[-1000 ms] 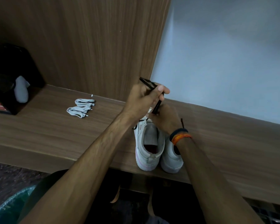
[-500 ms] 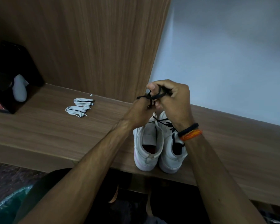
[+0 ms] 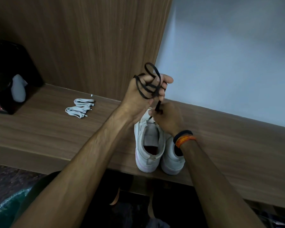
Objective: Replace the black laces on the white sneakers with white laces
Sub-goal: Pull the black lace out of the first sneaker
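On the wooden shelf (image 3: 48, 129), we see the left hand (image 3: 143, 94) holding coiled black lace (image 3: 148, 86); the right hand (image 3: 167, 118), pinching its tail, hides the sneakers' (image 3: 148, 140) toes.

A wood-grain ledge (image 3: 39, 129) meets a wooden panel (image 3: 89, 38) and pale blue-grey wall (image 3: 229, 55), dimly lit.
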